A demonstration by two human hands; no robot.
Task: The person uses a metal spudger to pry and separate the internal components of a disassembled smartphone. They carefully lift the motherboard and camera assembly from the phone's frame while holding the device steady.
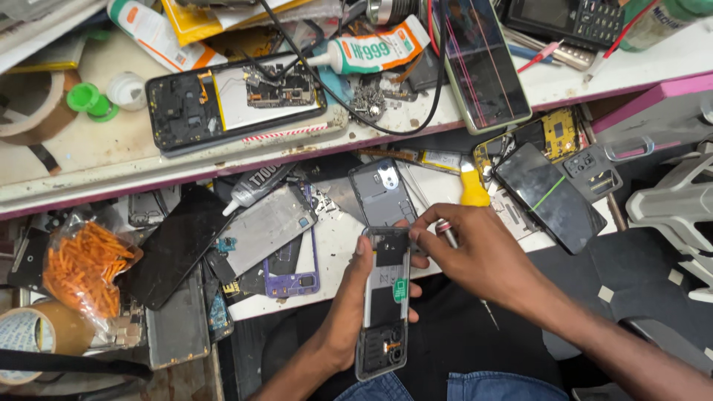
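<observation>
- landmark = the open phone frame (387, 297), a long grey shell w/ its insides showing, held upright over the person's lap, low in the middle of the view.
- left hand (349, 304) is wrapped round the left edge of the phone frame, thumb up near its top corner, fingers behind it. grip is tight on the frame.
- right hand (475, 256) comes in from the right of the phone frame. its fingertips (416, 236) are pinched at the frame's top right corner. can't tell if they hold a small bit there.
- a screwdriver (469, 194) w/ a yellow handle sits just above + right of the phone frame, its metal end tucked under the right hand's fingers.
- another grey phone back (382, 191) lies right above the phone frame, on the lower shelf.
- a silver plate on a purple phone body (286, 245) lies left of the phone frame.
- a dark glue tube (252, 187) is up + left of the phone frame.
- a bag of orange sticks (83, 263) is far left of the phone frame.
- a black phone w/ a green line (549, 197) lies up + right of the phone frame.
- a big opened phone (238, 100) rests on the top shelf, well above + left of the phone frame, w/ a white glue tube (371, 52) near it.
</observation>
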